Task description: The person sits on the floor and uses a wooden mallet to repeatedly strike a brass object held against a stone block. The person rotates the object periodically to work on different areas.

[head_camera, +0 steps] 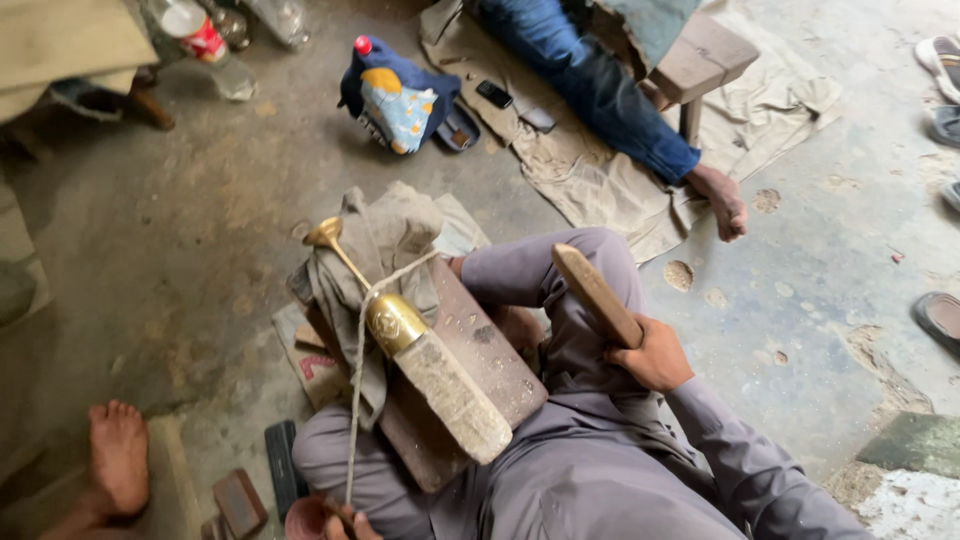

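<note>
there, the right hand (655,358) gripped a wooden stick (597,295), fingers closed round it. the left hand (345,522) pinched a cord (358,380) looped around the brass piece (392,322), which lay on a block (455,395) across the lap; the work looked midway, the brass partly shiny.

On my lap lies a board (480,370), and on it a block (455,397) with a brass piece (385,315) at its far end. My right hand (650,355) holds a stick (597,295) right of the board. My left hand (345,522), at the near edge, holds a cord (358,380) running over the brass piece; a cloth (375,245) lies behind.
</note>
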